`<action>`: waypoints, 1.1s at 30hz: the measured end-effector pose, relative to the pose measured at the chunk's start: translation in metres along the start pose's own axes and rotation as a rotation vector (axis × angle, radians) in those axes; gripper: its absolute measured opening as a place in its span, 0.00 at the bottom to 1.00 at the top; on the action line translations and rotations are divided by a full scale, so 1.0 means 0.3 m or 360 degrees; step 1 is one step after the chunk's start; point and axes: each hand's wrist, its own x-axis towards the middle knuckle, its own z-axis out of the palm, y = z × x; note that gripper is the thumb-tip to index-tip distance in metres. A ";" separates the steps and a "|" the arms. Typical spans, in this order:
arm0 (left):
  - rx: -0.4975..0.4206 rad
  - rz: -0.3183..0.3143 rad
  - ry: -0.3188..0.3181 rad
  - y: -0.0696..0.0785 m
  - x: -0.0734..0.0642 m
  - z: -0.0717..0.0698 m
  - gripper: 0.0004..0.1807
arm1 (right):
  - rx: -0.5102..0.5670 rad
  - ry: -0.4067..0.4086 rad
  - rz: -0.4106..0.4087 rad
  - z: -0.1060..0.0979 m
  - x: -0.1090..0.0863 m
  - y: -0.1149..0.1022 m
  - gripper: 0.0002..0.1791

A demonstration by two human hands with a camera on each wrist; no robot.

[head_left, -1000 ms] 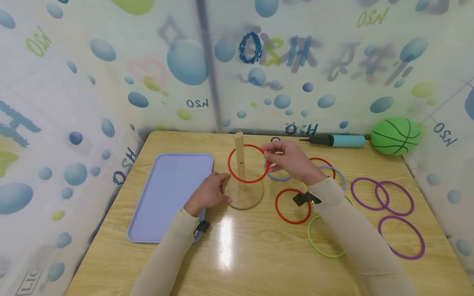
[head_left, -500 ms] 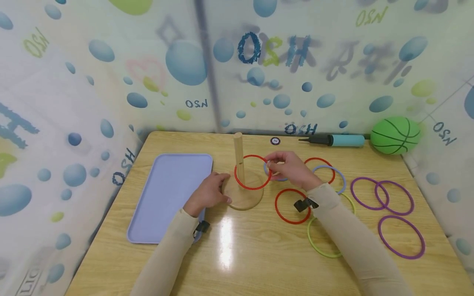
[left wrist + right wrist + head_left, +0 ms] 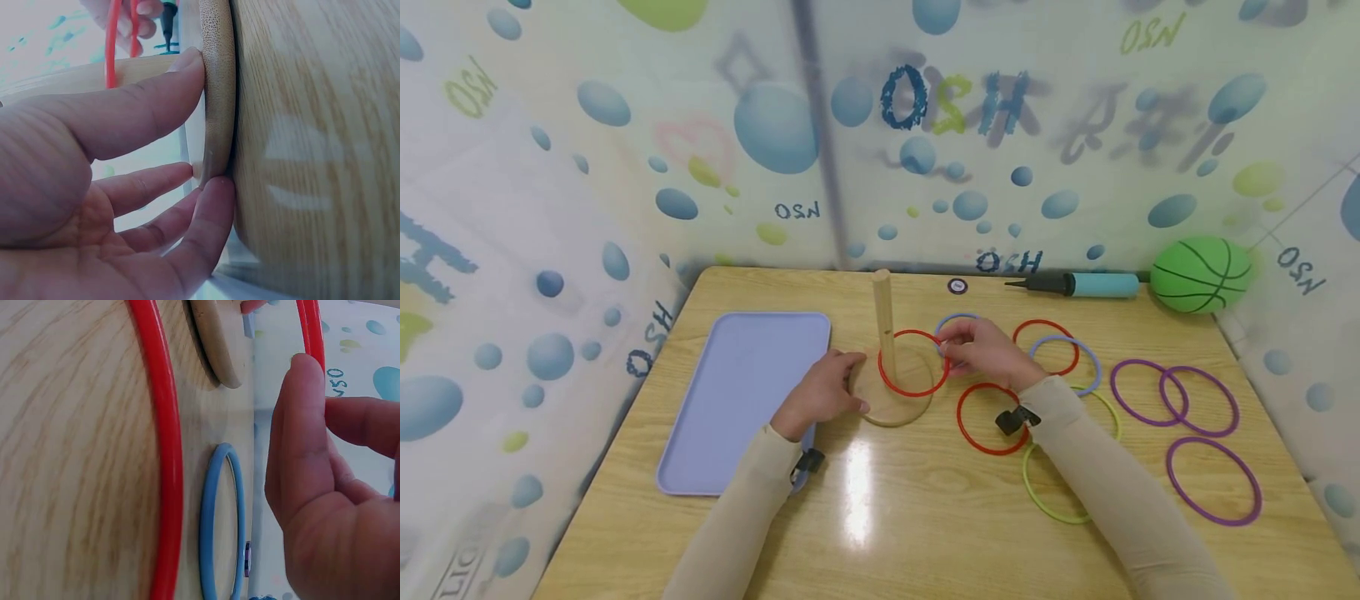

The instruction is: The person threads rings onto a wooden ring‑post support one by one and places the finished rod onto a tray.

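Note:
A wooden peg stand (image 3: 883, 310) stands upright near the middle of the table, on a round base (image 3: 217, 94). My left hand (image 3: 826, 387) holds the base by its left edge; in the left wrist view the thumb and fingertips lie along the rim. A thin red ring (image 3: 917, 394) is around the peg, low and apart from the base. Its right side is pinched between thumb and fingers of my right hand (image 3: 987, 352). Behind that hand lies a blue ring (image 3: 208, 519), and just in front of it another red ring (image 3: 169, 462).
A lilac tray (image 3: 700, 425) lies at left. To the right are a further red ring (image 3: 1037, 322), a blue ring (image 3: 1097, 367), green rings (image 3: 1037, 500) and purple rings (image 3: 1255, 483). At the back are a round disc (image 3: 957, 286), a pump (image 3: 1101, 285) and a green ball (image 3: 1201, 273).
My right hand has lowered the red ring along the peg toward the base and slightly right. The left hand has stayed on the base.

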 end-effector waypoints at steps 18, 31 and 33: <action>0.0007 0.0045 0.0025 -0.005 0.001 0.002 0.48 | -0.0102 -0.0027 0.0122 0.028 0.005 0.013 0.13; 0.0022 0.0057 0.0022 -0.014 0.001 0.004 0.47 | -0.0142 -0.0029 0.0122 0.032 -0.012 0.007 0.13; 0.0014 0.0050 0.0017 -0.012 0.000 0.003 0.47 | -0.0153 -0.0017 0.0123 0.029 -0.012 0.009 0.14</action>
